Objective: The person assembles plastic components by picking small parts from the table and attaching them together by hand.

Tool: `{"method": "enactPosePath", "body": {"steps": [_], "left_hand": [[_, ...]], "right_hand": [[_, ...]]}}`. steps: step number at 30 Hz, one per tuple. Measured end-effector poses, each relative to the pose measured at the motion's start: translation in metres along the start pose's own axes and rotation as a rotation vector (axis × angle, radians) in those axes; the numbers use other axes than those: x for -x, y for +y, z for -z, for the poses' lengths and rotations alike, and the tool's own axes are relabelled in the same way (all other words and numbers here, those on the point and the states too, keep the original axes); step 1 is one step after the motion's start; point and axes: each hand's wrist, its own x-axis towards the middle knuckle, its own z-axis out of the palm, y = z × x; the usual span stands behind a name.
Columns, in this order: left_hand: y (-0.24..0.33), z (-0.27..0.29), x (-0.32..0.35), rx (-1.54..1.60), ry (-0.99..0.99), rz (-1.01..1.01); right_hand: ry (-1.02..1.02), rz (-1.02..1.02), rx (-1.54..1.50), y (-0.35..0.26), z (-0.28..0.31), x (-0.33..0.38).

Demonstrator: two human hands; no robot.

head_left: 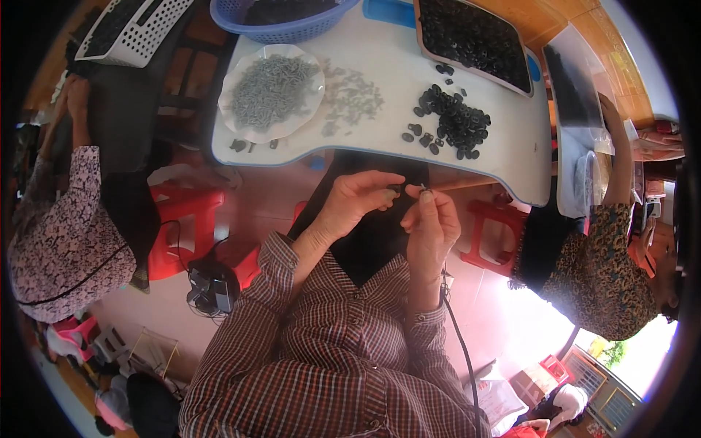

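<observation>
Fingers of the left hand (361, 198) pinch a small dark part (395, 188) before the counter (372, 58); the right hand's (432, 225) pinch a tiny piece (423, 189), kind unclear. The counter's black pile (456, 120), right, and plate (252, 136), left, seem placed for easy reach.

white table (398, 80), plate (255, 135), blue basket (292, 31), tray (475, 71), black pieces (456, 117)

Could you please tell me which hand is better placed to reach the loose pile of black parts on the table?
Probably the right hand: it is nearer the pile of black parts than the left hand, though both appear to pinch small parts.
</observation>
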Motion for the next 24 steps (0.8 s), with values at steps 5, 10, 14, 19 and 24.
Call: {"method": "enactPosePath", "body": {"steps": [5,10,14,19,24], "left_hand": [[-0.006,-0.007,0.002,-0.065,0.044,-0.119],[-0.009,-0.006,0.003,-0.192,0.066,-0.157],[-0.007,-0.006,0.001,-0.096,0.077,-0.125],[-0.001,-0.008,0.001,0.098,0.03,-0.08],[-0.002,-0.004,0.001,0.291,-0.029,-0.029]], "right_hand": [[-0.04,0.046,0.048,0.001,-0.002,0.001],[-0.05,0.079,0.142,0.0,-0.003,0.003],[-0.055,0.083,0.165,0.001,-0.002,0.003],[-0.074,0.066,0.187,-0.001,-0.001,0.007],[-0.047,0.064,0.117,-0.005,-0.005,0.007]]}}
